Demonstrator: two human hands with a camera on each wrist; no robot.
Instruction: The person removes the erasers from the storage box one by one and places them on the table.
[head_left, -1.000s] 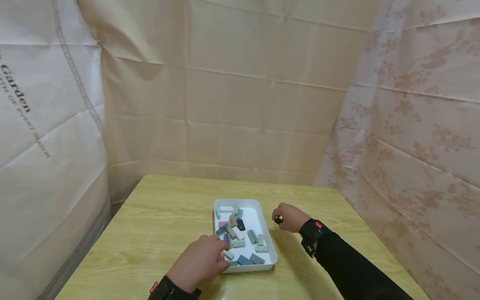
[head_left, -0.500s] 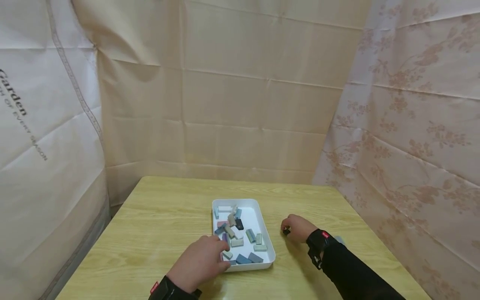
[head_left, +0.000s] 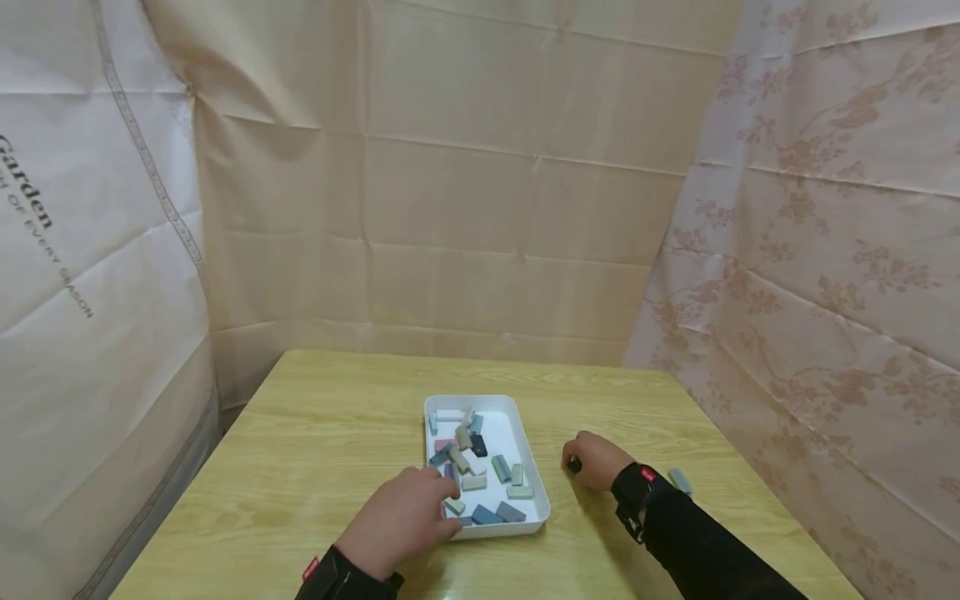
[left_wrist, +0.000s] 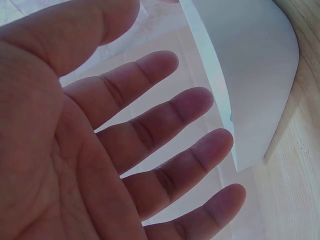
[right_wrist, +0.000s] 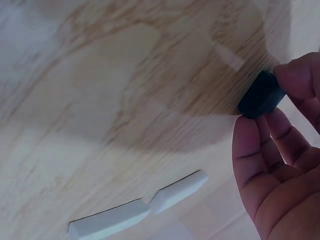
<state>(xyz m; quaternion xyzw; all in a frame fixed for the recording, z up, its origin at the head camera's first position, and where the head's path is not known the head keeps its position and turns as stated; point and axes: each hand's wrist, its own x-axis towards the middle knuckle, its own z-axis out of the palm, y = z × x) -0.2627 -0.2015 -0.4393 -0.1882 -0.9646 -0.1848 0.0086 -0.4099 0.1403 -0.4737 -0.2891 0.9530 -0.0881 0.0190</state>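
My right hand [head_left: 597, 461] pinches a small black block [right_wrist: 262, 95] between thumb and fingertips, close over the table to the right of the tray. Two pale blocks, a longer one [right_wrist: 109, 221] and a shorter one [right_wrist: 179, 191], lie end to end on the table in the right wrist view. At the near left of the white tray [head_left: 536, 500] is my left hand [head_left: 401, 517]. Its fingers are spread and loosely extended in the left wrist view, with nothing in the palm [left_wrist: 65, 170]; the fingertips are beside the tray's outer wall [left_wrist: 250, 75].
Several small blocks in blue, green, beige, pink and white lie scattered in the tray, with a black block [head_left: 478, 446] among them. A grey-green block [head_left: 680, 481] shows on the table behind the right wrist. Fabric sheets [head_left: 450, 208] hang around the wooden table [head_left: 337, 417].
My right hand has moved right and a little nearer with the black block, then stayed almost in place. The grey-green block has come into view beside the sleeve. The left hand has barely moved.
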